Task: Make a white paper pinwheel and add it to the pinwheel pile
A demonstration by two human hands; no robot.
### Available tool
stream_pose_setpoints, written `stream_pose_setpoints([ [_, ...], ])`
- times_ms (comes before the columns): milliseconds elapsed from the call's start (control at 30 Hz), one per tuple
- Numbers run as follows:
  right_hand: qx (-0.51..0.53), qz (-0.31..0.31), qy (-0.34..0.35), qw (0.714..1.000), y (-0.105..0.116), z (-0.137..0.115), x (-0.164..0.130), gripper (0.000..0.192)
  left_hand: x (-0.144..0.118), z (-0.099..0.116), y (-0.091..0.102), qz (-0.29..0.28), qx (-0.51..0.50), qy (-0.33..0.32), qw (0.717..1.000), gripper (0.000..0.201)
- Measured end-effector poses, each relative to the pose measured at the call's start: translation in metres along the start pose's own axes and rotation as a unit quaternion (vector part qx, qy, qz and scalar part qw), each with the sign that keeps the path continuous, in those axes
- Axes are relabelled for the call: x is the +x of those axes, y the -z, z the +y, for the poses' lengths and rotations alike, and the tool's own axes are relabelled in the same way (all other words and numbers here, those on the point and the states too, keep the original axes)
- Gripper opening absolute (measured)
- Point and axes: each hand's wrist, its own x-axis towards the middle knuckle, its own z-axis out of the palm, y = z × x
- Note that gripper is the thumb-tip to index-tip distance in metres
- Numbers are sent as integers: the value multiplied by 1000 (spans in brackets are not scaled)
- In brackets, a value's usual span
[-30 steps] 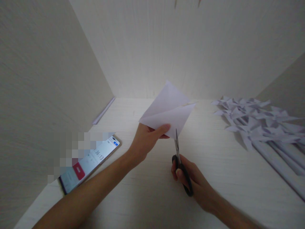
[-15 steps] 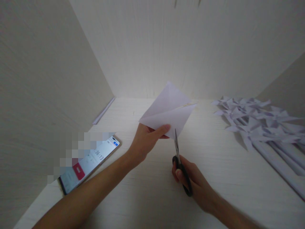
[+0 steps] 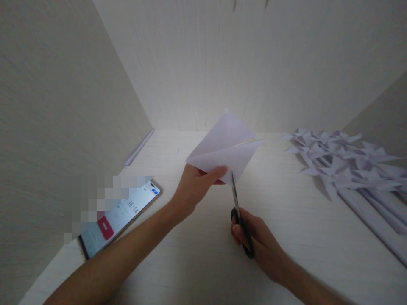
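My left hand (image 3: 193,188) pinches the lower corner of a folded white paper sheet (image 3: 224,146) and holds it up above the light wooden desk (image 3: 197,250). My right hand (image 3: 257,245) grips black-handled scissors (image 3: 239,216). The blades point up and their tips touch the paper's lower edge just right of my left thumb. The blades look nearly closed. The paper is folded into a triangle with a layered flap along its upper right side.
A phone (image 3: 122,218) with a lit timer screen lies at the left by the side wall. Several white paper pinwheels (image 3: 343,165) on rolled paper sticks lie at the right. A thin rolled paper stick (image 3: 138,147) rests along the left wall. Walls enclose the desk on three sides.
The scissors have crept slightly up and left into the paper's lower edge. My right hand rose a little with them. The left hand and paper stay almost still.
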Motion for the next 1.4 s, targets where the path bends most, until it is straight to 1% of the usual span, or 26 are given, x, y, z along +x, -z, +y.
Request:
stream_pose_setpoints([
  [233, -14, 4, -8, 1000, 0, 0, 0, 35, 0, -2, 0, -5, 5, -9, 1000, 34],
  [567, -8, 9, -13, 1000, -1, 1, 2, 35, 0, -5, 1, -5, 0, -16, 1000, 35],
  [733, 12, 14, 2, 1000, -1, -2, 2, 33, -4, -4, -3, -9, 8, 4, 1000, 25],
  [967, 45, 5, 15, 999, 1, -6, 1, 33, -11, -3, -9, -28, 32, 49, 998, 18],
  [1100, 62, 5, 18, 998, 0, -4, 1, 32, -13, -5, -10, -23, 32, 50, 998, 16],
  [1200, 70, 7, 25, 997, 0, -4, 1, 35, -15, -5, -11, -22, 40, 51, 998, 16],
  [1400, 79, 6, 17, 997, 1, -6, 0, 35, -16, -4, -11, -29, 45, 43, 998, 15],
])
